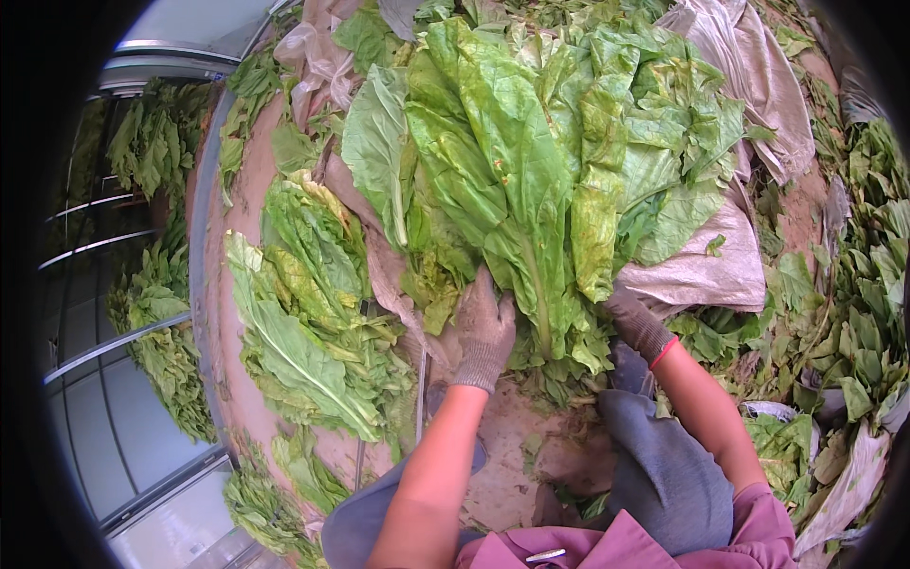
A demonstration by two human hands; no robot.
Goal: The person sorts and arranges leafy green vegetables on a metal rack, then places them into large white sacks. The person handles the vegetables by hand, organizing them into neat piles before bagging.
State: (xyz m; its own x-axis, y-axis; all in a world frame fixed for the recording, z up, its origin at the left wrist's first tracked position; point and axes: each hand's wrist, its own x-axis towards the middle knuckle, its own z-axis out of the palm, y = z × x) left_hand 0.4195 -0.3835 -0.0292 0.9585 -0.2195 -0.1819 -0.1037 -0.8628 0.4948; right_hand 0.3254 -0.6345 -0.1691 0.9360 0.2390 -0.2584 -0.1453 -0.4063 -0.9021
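A heap of large green and yellowing leaves (pixel 522 163), apparently tobacco, lies before me with its stalk ends toward my body. My left hand (pixel 485 331), in a dirty knit glove, touches the left side of the heap's near end, fingertips tucked under the leaves. On the other side my right hand (pixel 635 321), gloved too, reaches beneath a curled yellow-green leaf (pixel 597 192). Its fingers are hidden, so a grip cannot be made out. Beneath the heap is a pale woven cloth (pixel 700 263).
Left of my left arm lies a second leaf pile (pixel 313 313), beside a thin metal bar (pixel 422 395). A metal-framed structure (pixel 117 338) with hanging leaves stands far left. More leaves (pixel 864 263) cover the right side. A bunched cloth (pixel 757 85) sits at the upper right.
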